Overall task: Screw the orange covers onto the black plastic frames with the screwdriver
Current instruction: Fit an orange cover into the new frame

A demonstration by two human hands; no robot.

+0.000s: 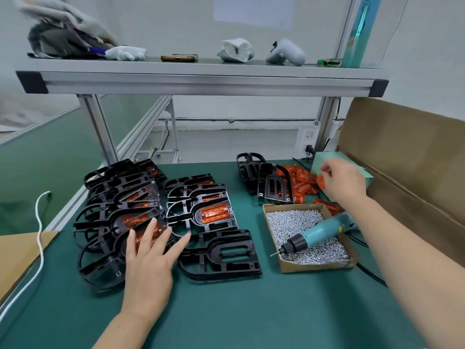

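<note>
A bare black frame lies flat on the green mat in front of me, its slot without a cover. My left hand hovers open over the edge of the left pile of frames with orange covers fitted, fingers spread. Behind the bare frame lies another fitted frame. Far right, my right hand pinches an orange cover above the heap of loose orange covers. The teal electric screwdriver rests in the cardboard tray of screws, held by nobody.
Two bare black frames stand leaning against the cover heap. A large cardboard box flanks the right side, a cardboard sheet and white cable the left. An aluminium shelf spans overhead.
</note>
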